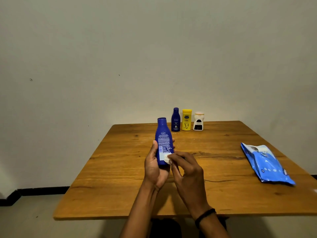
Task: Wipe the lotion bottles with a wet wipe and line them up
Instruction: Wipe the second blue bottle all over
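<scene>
Hands [171, 167] rub glossy bottle [163, 140], seemingly.

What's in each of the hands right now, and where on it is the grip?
Left hand grips the blue bottle around its lower body, upright. Right hand pinches a small white wipe in its fingertips, pressed against the bottle's lower label.

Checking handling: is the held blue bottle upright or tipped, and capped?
Roughly upright, cap on and at the top. The left hand grips the blue bottle while the right hand presses a wipe low on it.
</scene>
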